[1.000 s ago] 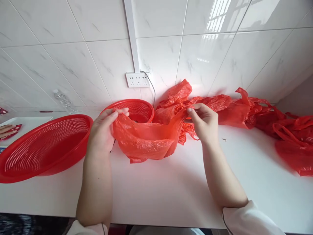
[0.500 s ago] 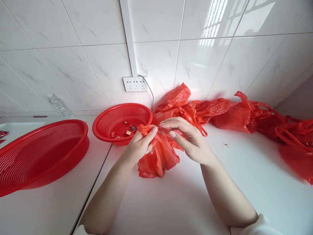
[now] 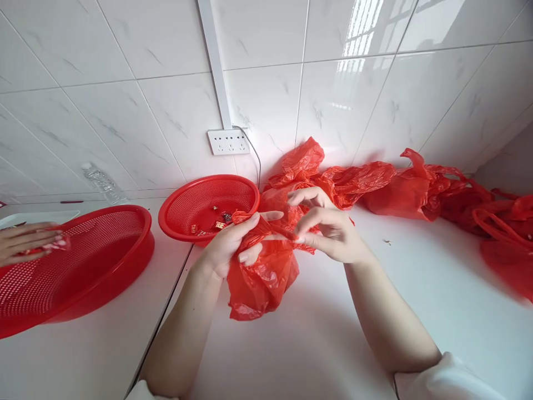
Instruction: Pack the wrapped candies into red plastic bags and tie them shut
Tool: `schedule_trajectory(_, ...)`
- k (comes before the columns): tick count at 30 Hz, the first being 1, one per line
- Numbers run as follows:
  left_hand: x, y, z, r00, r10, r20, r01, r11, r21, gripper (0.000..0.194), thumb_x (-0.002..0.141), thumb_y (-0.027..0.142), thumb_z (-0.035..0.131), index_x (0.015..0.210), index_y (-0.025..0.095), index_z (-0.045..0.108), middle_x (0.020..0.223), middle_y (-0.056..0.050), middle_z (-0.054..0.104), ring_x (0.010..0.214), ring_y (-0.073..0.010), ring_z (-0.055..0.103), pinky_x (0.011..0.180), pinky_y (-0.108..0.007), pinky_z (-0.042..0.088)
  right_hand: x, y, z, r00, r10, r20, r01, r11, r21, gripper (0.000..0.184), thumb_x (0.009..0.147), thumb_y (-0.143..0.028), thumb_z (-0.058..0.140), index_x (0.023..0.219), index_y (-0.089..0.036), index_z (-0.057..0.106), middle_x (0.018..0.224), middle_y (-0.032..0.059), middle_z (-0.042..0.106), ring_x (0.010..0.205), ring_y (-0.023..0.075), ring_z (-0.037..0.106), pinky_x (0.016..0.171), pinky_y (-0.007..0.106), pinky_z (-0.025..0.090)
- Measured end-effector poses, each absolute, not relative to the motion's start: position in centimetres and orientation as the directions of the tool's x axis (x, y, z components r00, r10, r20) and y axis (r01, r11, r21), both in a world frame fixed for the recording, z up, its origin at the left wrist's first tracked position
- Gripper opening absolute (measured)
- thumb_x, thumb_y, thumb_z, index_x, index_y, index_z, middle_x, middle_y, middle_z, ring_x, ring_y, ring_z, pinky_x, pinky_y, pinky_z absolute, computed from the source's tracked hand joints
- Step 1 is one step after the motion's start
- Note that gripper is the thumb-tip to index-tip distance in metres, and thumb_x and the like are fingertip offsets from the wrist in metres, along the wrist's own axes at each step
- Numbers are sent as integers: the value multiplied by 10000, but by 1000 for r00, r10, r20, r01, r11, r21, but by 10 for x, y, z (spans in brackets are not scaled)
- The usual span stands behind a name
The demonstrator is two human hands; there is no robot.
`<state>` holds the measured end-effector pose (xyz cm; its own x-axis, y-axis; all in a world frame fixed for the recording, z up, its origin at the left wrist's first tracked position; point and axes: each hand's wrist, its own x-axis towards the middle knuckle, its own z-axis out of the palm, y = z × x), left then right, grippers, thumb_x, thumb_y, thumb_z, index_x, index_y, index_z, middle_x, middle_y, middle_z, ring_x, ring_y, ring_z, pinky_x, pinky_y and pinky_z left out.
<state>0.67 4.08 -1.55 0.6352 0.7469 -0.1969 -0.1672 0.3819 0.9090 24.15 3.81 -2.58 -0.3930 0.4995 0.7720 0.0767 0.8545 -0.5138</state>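
Observation:
Crumpled red plastic bag [image 3: 264,280] hangs in front of me just above the white table. My left hand [image 3: 239,239] is closed round its gathered top, with the index finger stretched out and the bag lying across the fingers. Between thumb and forefinger, my right hand [image 3: 327,228] pinches a twisted strip of the same bag, pulled out to the right; its other fingers are curled and apart. Behind my hands stands a small red colander [image 3: 179,208] holding a few small wrapped packets [image 3: 220,224].
A large red colander [image 3: 144,244] stands at left; another person's hand [image 3: 29,244] holds something red and white over it. Filled red bags [image 3: 391,194] line the wall to the right. A clear bottle [image 3: 104,183], a white tray [image 3: 41,218] and a socket strip [image 3: 228,142] are at the back.
My right hand has come down and taken hold of a strip of the bag. The bag's body has shifted slightly left and lower. Another person's hand has appeared at the far left.

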Motion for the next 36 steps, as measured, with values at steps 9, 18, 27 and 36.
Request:
schedule_trajectory(9,12,25,-10,606,792,-75,117,5,993,436,951,528,472,758,167,622,679,-31,624,547,-121,614,520,-234,520,219,27,-30,-554,683,475,-132,492,-861,344,971,-425,487,1288,-294,514,1402,91,538,1028,189,664,880,410,561)
schedule_trajectory(18,15,23,-10,530,624,574,381,-780,496,207,989,260,446,862,204,600,1166,-84,607,1091,-197,599,964,-348,498,211,49,-44,-552,810,196,-170,120,-978,418,941,-359,565,1340,-264,483,691,-65,511,493,60,438,422,173,340)
schedule_trajectory(27,24,25,-24,466,661,588,211,-728,652,373,1017,306,395,1382,283,468,1606,-107,213,1101,-198,645,943,-398,559,210,48,-45,-469,847,249,-267,133,-955,319,815,-383,745,1057,-205,636,838,4,711,553,55,568,441,150,414)
schedule_trajectory(36,-13,12,-33,356,838,414,536,-546,644,445,1024,386,378,1416,249,537,1485,-46,514,1392,-211,446,1195,-406,322,248,36,-46,-322,908,270,-128,240,-962,325,712,-347,831,986,-184,766,853,54,767,766,146,736,773,312,625)
